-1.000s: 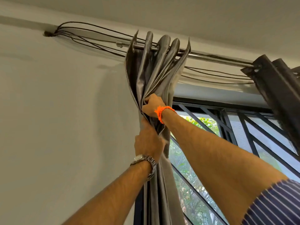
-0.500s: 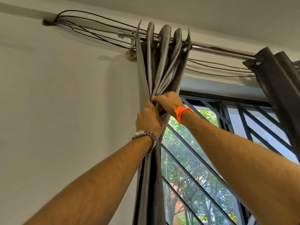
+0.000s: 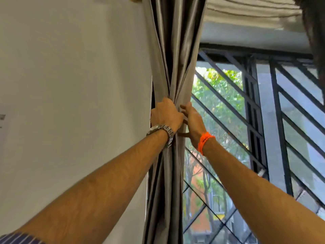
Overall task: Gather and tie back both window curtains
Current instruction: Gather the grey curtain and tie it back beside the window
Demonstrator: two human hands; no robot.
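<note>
- A grey curtain point(image 3: 175, 50) hung bunched in folds between the white wall point(image 3: 70, 67) and the barred window point(image 3: 263, 103).
- The left hand point(image 3: 166, 113) closed its grip around the gathered folds.
- The right hand point(image 3: 192, 122) lay open-fingered against the curtain's window-side edge.
- A second, darker curtain point(image 3: 314, 23) showed at upper right.

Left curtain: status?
Left hand shut on bunched left curtain. Right hand open, flat against folds. No tie visible. Nothing in the way.

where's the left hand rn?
Head view, centre-left: the left hand grips the bunched grey curtain beside the white wall, right hand just to its right.
</note>
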